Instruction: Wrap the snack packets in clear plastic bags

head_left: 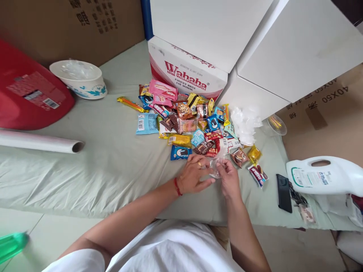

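1. Left hand [194, 174] – fingers curled, pinching one edge of a clear plastic bag [215, 168].
2. Right hand [229, 177] – gripping the other side of the same bag, thumb on top.
3. Bag held low over the green sheet [113, 166], just in front of the snack pile [187, 121].
4. Near the right wrist – a black phone [284, 192] and a white jug [323, 175].
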Demonstrator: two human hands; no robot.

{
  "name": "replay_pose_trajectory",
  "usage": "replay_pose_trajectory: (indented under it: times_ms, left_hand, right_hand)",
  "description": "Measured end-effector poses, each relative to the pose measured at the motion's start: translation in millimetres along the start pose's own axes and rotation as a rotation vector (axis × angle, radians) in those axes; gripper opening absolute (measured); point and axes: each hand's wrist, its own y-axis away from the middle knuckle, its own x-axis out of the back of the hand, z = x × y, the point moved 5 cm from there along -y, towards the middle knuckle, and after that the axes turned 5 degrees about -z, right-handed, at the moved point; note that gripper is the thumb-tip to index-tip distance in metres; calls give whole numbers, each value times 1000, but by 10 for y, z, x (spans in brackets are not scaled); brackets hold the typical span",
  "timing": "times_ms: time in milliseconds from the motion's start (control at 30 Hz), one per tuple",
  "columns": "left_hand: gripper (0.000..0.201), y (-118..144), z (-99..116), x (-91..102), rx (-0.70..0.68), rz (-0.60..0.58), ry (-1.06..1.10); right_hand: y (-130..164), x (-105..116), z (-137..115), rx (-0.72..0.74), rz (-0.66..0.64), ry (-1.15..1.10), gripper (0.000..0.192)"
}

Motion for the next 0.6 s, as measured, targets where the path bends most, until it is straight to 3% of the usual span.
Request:
replay_pose_trajectory:
  times_ms: [67,133,200,267,400,500,600]
  left_hand:
    - [34,-12,-2,45,32,100,4]
    - [46,-20,-35,115,90,238,3]
    - [46,-35,-102,151,158,302,47]
    - [32,-57,-199,153,236,294,158]
    - [50,-69,-368,162,376,319,436]
    - [57,-75,-397,137,415,330,599]
    - [57,-80,-382,108,430,337,713]
  right_hand:
    - [-30,1,-33,78,33,148,31]
    - [-26,-37,-46,114,-31,267,27]
    - [6,-63,-45,124,-98,300,26]
    - [40,-22,-41,117,-69,238,27]
    - [76,137,60,-40,64,-106,32]
    - [107,166,153,-169,45,-299,35]
    - [138,207,195,-183,32,-326,37]
